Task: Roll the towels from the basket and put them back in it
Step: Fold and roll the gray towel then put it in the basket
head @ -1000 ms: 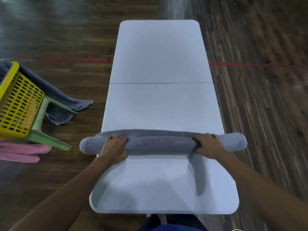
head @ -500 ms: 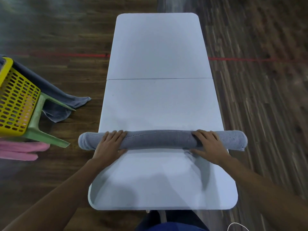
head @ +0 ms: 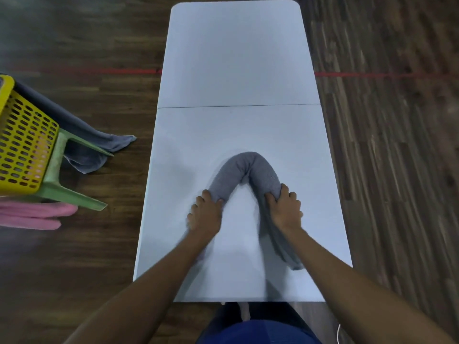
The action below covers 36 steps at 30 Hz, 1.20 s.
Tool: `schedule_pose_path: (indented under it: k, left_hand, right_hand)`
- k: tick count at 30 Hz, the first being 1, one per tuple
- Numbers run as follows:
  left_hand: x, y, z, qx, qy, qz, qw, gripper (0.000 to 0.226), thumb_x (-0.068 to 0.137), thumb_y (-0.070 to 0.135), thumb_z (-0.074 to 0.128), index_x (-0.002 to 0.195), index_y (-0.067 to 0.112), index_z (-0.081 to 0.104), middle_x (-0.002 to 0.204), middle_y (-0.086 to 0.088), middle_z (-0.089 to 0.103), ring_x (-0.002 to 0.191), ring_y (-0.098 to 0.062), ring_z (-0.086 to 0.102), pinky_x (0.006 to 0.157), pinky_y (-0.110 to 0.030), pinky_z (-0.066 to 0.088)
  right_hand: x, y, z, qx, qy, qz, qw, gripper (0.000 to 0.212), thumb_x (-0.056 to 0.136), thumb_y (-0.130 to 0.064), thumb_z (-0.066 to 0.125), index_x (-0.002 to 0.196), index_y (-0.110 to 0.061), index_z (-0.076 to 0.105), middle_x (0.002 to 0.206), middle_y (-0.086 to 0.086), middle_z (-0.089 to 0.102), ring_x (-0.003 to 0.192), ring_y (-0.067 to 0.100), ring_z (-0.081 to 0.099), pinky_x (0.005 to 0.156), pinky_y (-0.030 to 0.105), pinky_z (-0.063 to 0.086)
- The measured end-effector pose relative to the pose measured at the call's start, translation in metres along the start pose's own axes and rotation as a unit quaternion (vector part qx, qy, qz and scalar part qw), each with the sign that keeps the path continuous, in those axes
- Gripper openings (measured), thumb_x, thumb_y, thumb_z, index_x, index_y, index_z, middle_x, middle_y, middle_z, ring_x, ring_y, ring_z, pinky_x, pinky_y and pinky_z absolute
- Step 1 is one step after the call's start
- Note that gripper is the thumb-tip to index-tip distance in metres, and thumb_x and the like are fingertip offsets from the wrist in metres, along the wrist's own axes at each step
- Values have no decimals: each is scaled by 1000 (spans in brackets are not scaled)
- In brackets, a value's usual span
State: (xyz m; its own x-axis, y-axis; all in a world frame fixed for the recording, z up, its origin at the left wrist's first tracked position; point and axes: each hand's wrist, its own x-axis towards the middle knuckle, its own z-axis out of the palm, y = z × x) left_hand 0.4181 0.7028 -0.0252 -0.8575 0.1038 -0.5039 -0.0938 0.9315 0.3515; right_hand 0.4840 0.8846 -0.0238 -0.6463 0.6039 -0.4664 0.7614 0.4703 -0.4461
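Once-straight towel roll (head: pixel 249 167), now arch between left grip (head: pixel 205 216), right grip (head: pixel 285 210)

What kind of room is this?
Perhaps a hall or gym, hard to be sure: a wood floor with a red line across it, a folding table, and a basket beside it.
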Motion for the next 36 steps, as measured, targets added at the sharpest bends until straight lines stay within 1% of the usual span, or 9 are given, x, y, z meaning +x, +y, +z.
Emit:
schedule_pose_path:
  k: [4,12,15,18,20,24,27,31,36]
  left_hand:
    - [-18,23,29,-83,13,-35,996,50,101,45,36,130,5,35,132,-21,47,120,-42,47,98,-52,39]
    - [-51,45,55,-222,42,-40,973,61,100,30,39,153,10,16,150,-16,24,135,-35,26,115,-49,20]
    - [-70,33,50,-322,66,-20,944,55,98,17,39,152,16,27,148,-5,30,133,-23,35,114,-42,30]
    - [-83,13,42,-418,48,3,907,45,99,5,36,141,19,45,139,3,50,124,-9,49,108,-22,38]
    - [-79,-12,36,-366,68,34,927,40,97,4,38,131,17,54,130,-1,57,120,-13,52,98,-14,39]
    - [-43,-84,39,-77,154,60,983,47,95,27,49,139,12,46,152,-13,36,141,-34,29,115,-47,24]
    - [-27,-123,37,50,116,49,991,66,95,48,47,151,18,29,161,-12,17,147,-35,15,117,-52,12]
    - [-23,-137,42,99,104,59,988,73,93,60,28,155,21,20,162,-12,13,148,-34,12,118,-53,11]
    - [-23,-135,38,79,106,56,990,71,95,57,35,154,20,22,161,-12,16,148,-33,13,118,-51,10]
  right_hand:
    - [-15,-17,16,66,-11,51,996,56,98,-47,41,144,-17,30,130,17,45,120,39,42,97,52,36]
    - [-36,-27,25,149,-30,52,987,69,96,-49,46,152,-19,19,143,13,26,133,33,25,106,47,31]
    - [-41,-34,25,146,-57,49,986,99,83,-67,56,154,-21,5,152,12,21,139,32,21,111,51,27]
    - [-44,-45,38,58,-47,50,996,130,62,-83,61,153,-23,-9,159,9,13,145,30,17,116,55,15]
    - [-46,-46,49,-10,-29,36,999,140,54,-87,61,152,-20,-14,160,10,7,147,29,11,116,59,8]
    - [-45,-42,61,-93,-14,-5,996,140,59,-82,64,152,-13,-15,159,15,6,145,33,13,114,59,15]
    - [-40,-39,64,-131,28,-49,990,133,62,-76,67,153,-8,-3,152,17,22,134,35,30,103,53,32]
    - [-31,-34,63,-159,46,-107,980,123,62,-68,73,151,-4,16,137,17,40,117,36,44,89,50,41]
    - [-18,-38,56,-137,17,-161,977,113,66,-54,78,149,-6,19,130,17,45,113,36,48,88,50,44]
